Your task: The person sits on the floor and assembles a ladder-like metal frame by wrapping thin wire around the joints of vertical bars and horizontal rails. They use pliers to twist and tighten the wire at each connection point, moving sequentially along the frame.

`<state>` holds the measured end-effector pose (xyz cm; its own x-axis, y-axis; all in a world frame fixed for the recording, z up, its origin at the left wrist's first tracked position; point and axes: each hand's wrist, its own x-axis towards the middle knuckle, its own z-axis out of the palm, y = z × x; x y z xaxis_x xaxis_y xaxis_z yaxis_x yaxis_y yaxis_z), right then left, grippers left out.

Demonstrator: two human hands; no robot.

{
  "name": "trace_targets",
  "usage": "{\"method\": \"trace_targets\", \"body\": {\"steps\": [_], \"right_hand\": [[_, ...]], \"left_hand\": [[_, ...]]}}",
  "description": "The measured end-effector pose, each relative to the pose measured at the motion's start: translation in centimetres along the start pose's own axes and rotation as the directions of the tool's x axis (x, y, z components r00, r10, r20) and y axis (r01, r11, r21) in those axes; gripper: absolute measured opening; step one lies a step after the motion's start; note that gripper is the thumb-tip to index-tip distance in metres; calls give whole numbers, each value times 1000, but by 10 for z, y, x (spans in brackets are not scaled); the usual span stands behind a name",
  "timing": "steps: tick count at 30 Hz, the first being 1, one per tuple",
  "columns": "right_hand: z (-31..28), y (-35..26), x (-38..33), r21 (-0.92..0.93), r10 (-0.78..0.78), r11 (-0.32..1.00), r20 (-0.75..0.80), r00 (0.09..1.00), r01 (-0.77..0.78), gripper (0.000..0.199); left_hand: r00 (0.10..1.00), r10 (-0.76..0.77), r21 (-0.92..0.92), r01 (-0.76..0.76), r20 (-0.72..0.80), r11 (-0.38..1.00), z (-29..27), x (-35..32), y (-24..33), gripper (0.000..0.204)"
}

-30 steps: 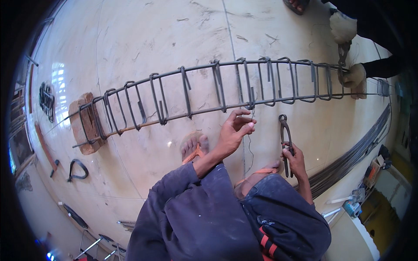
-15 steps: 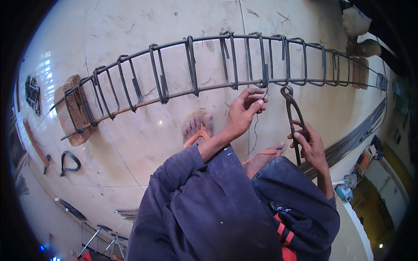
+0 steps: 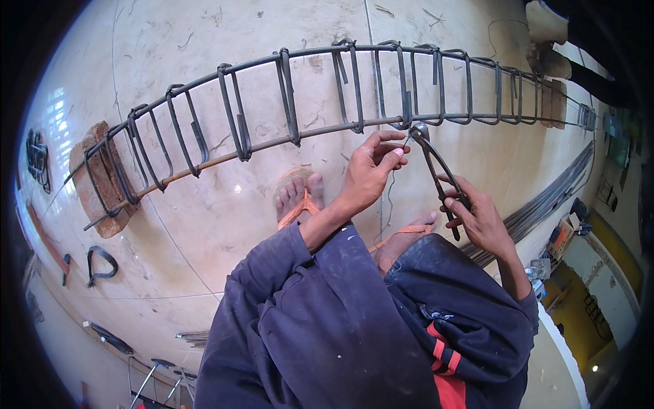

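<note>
A long rebar cage [image 3: 286, 140] of dark bars and rectangular stirrups stretches across the floor in front of me, its ends resting on bricks. My left hand [image 3: 372, 169] is just below the near bar, fingers pinched on a thin dark tie wire [image 3: 390, 198] that dangles beneath them. In my right hand [image 3: 475, 211] are the handles of dark metal pincers [image 3: 436, 162]. Their rounded jaws touch or nearly touch the near bar beside a stirrup, close to my left fingertips. Whether the jaws grip the wire, I cannot tell.
A brick [image 3: 102, 180] props the left end, another brick [image 3: 553, 103] the right. A bundle of long bars [image 3: 545, 201] lies to the right. A bent stirrup [image 3: 101, 267] is on the floor at left. Someone's foot [image 3: 550, 61] is at the far right. My sandalled feet are below the cage.
The pincers have moved up and left, bringing their jaws to the near bar by my left fingers. My left hand keeps its pinch on the wire. The whole view has shifted slightly.
</note>
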<state>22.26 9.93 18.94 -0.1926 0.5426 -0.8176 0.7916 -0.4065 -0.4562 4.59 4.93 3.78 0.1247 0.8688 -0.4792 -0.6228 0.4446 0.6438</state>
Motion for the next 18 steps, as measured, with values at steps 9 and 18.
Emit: {"method": "trace_targets", "body": {"steps": [9,18], "right_hand": [[4,9,1,22,-15,1000,5,1000,15,38],[8,18,3,94,-28,995,15,999,27,37]], "left_hand": [[1000,-11,10,11,-4,1000,1,0,-4,29],[1000,-28,-36,28,-9,999,1,1,-6,27]]}}
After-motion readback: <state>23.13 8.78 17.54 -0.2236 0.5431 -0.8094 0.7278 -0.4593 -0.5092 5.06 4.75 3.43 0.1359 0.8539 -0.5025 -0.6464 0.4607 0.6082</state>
